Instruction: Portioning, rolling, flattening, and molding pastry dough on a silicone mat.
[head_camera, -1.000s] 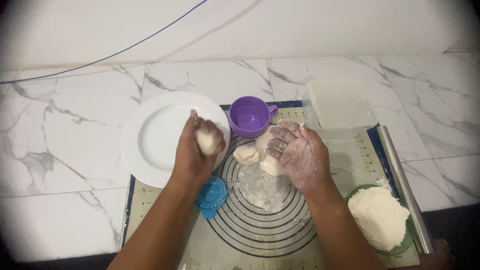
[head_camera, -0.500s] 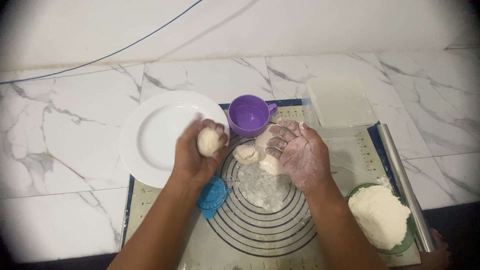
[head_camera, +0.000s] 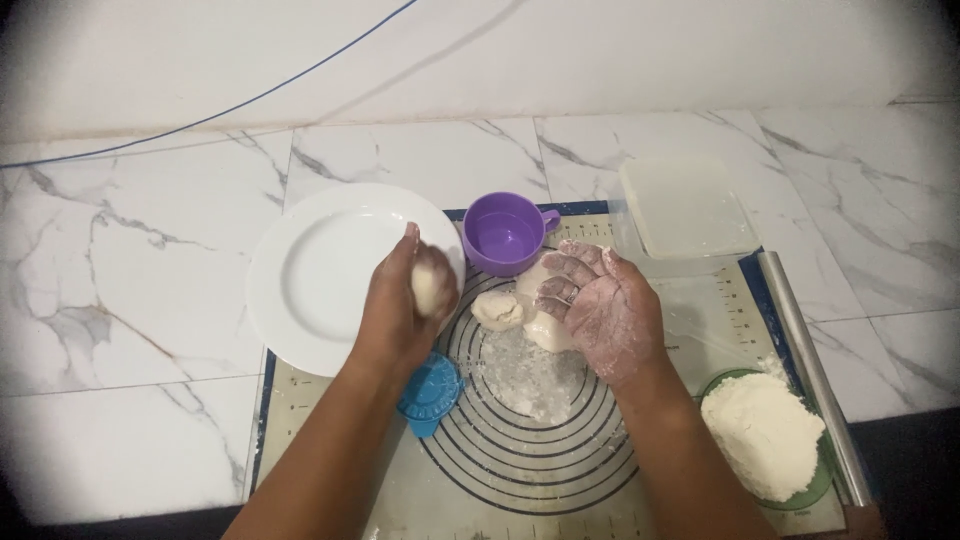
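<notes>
My left hand (head_camera: 400, 310) is closed around a small ball of dough (head_camera: 430, 288), held just above the right edge of a white plate (head_camera: 320, 270). My right hand (head_camera: 600, 305), dusted with flour, rests with fingers spread on a larger lump of dough (head_camera: 545, 328) on the baking mat (head_camera: 540, 440). A small piece of dough (head_camera: 497, 310) lies between the two hands, beside a patch of loose flour (head_camera: 530, 375) on the mat's printed circles.
A purple cup (head_camera: 505, 233) stands at the mat's back edge. A blue dumpling press (head_camera: 430, 390) lies under my left wrist. At the right are a clear lidded container (head_camera: 685, 210), a steel rolling pin (head_camera: 810, 370) and a green bowl of flour (head_camera: 765, 435).
My left hand has turned and shifted a little with the dough ball, staying by the plate's right edge. My right hand has stayed on the larger lump.
</notes>
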